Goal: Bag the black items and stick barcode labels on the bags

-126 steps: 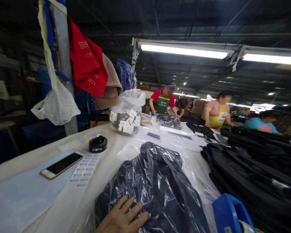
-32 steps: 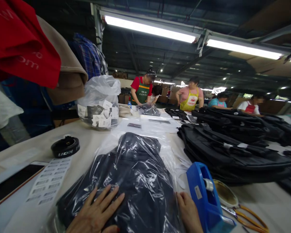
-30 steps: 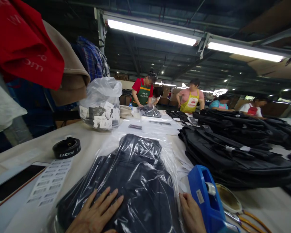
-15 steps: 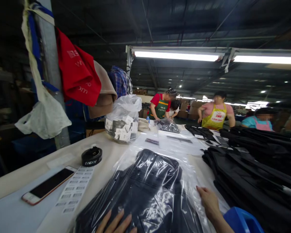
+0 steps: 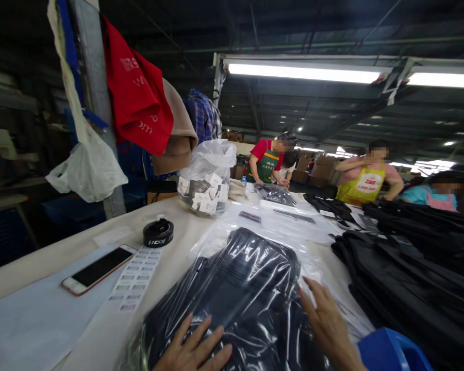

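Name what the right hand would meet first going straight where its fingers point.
Likely the plastic-wrapped dark bundle, on its right side. The right hand is so close that contact is hard to judge.

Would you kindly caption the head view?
Left hand spread on a plastic-bagged dark bundle, right hand at its edge.

The right hand point(image 5: 327, 319), at the clear plastic margin half a second ago, is now reaching farther inward, its fingers extending against the right edge of the dark bagged item point(image 5: 251, 293). More of the left hand point(image 5: 195, 345) is showing than then. A co-worker in a yellow apron point(image 5: 365, 180) is now raising one forearm toward the neck. Since a second ago, the view is swinging left, bringing more of the metal pole point(image 5: 96, 93) into sight.
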`<state>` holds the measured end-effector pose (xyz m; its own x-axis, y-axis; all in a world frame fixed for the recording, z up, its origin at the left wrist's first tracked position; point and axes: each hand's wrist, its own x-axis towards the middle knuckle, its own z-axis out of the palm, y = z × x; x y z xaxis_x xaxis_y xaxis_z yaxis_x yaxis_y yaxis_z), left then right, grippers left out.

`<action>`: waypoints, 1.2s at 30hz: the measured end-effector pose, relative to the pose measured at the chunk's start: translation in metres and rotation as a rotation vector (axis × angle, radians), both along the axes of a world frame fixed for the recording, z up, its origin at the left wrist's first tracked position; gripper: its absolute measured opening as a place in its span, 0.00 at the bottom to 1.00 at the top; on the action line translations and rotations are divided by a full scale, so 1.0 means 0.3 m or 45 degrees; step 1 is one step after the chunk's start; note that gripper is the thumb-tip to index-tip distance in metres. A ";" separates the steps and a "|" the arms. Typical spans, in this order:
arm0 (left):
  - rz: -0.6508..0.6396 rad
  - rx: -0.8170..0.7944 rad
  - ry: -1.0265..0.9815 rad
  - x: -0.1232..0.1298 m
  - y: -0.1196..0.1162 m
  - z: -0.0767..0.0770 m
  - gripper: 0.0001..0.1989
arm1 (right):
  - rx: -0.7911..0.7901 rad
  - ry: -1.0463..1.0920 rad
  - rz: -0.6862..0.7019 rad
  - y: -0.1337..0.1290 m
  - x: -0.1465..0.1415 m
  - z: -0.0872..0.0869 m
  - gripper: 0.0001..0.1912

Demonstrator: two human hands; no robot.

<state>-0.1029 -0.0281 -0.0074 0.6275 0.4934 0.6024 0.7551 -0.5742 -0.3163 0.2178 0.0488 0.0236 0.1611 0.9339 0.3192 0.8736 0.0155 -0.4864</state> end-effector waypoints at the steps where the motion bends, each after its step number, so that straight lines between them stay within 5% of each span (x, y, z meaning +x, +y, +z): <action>1: 0.005 -0.052 -0.023 -0.005 -0.006 0.005 0.17 | 0.020 -0.078 0.212 -0.045 -0.064 -0.025 0.26; 4: -0.075 -0.201 0.008 -0.031 -0.016 0.054 0.22 | -0.001 -0.376 0.738 -0.161 -0.224 -0.119 0.24; 7: -0.134 -0.274 0.034 -0.052 -0.026 0.125 0.28 | -0.122 -0.461 0.784 -0.212 -0.293 -0.127 0.22; 12: -0.073 -0.524 0.089 -0.027 -0.060 0.199 0.29 | -0.496 -0.501 0.753 -0.161 -0.330 0.097 0.24; 15: -0.035 -0.693 0.031 -0.008 -0.062 0.188 0.29 | -0.301 -0.593 0.782 -0.073 -0.402 0.164 0.23; 17: -0.058 -0.714 -0.058 -0.012 -0.059 0.165 0.28 | -0.194 -0.652 0.851 -0.017 -0.455 0.121 0.21; 21: -0.136 -0.671 -0.382 -0.091 -0.083 0.156 0.25 | -0.257 -0.773 0.978 0.054 -0.501 -0.074 0.21; 24: 0.356 -0.796 -0.755 -0.220 -0.103 0.177 0.14 | -0.275 -0.785 1.006 0.077 -0.489 -0.169 0.21; 26: 0.821 -0.852 -0.946 -0.319 -0.093 0.176 0.12 | -0.248 -0.800 0.999 0.083 -0.482 -0.188 0.22; 28: 1.100 -0.879 -1.016 -0.404 -0.062 0.157 0.12 | -0.195 -0.836 0.969 0.086 -0.478 -0.193 0.22; 32: 1.429 -0.933 -1.093 -0.487 0.030 0.109 0.21 | -0.104 -0.830 0.997 0.097 -0.464 -0.214 0.21; 36: 1.483 -1.094 -1.291 -0.517 0.102 0.100 0.29 | -0.062 -0.819 1.039 0.112 -0.441 -0.236 0.19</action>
